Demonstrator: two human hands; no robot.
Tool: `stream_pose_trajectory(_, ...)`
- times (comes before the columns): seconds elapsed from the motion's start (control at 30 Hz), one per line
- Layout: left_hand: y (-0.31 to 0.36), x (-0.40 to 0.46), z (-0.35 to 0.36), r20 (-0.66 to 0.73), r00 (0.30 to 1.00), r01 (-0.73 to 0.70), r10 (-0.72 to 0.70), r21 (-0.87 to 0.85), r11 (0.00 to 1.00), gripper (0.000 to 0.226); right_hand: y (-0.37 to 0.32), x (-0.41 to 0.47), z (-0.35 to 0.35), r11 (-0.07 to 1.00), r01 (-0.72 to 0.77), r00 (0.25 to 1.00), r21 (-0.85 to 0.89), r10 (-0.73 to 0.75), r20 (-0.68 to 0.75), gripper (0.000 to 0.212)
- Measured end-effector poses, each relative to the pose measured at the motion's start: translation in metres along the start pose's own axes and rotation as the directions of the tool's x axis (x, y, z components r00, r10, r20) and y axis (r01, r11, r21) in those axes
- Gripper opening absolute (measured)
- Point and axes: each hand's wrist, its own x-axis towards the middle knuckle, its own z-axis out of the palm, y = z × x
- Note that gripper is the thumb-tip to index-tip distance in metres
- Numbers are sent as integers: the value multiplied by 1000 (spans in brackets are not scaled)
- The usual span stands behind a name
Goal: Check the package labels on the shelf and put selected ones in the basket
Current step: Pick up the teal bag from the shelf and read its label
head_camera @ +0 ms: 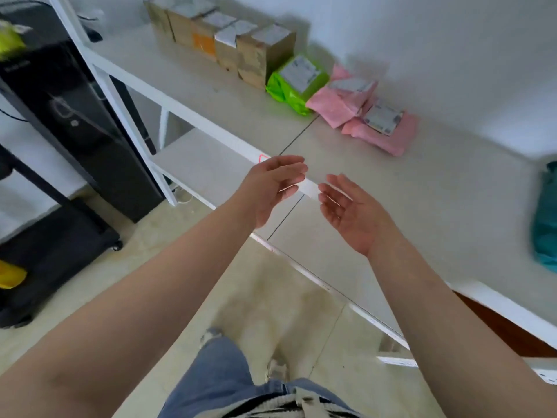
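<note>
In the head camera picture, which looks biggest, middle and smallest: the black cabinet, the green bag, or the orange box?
1. Black cabinet, by far the biggest.
2. Green bag.
3. Orange box, but it sits farther back and is partly hidden, so the last two are unsure.

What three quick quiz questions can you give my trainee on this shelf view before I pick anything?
1. True or false: the left hand grips a package.
2. What lies directly between the cardboard boxes and the pink mailers: A green mailer, B teal bag, C basket?
3. How many hands hover at the shelf edge?

Key: 1 false, both it and the right hand hold nothing; 2 A, the green mailer; 3 two.
</note>
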Motion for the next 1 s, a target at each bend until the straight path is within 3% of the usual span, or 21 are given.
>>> stream_pose_trajectory(0.2,32,88,17,126,989,72,-73,17,997,10,-31,56,19,988,110,967,107,-81,-242,12)
stream_pose_trajectory(0.47,74,178,30,308,927,173,-212,150,973,4,-51,92,36,899,311,845,307,-114,-522,12)
stream_pose_trajectory(0.67,58,197,80,470,807,244,-357,285,927,10,-56,77,5,829,442,710,342,-91,-698,20)
stream_pose_trajectory(0.83,31,196,129,510,723,304,-465,369,878,4,-67,52,-43,767,526,596,368,-24,-803,32)
stream_pose_trajectory(1.0,2,198,187,519,696,302,-497,416,858,7,-84,31,-97,770,546,440,331,72,-895,54)
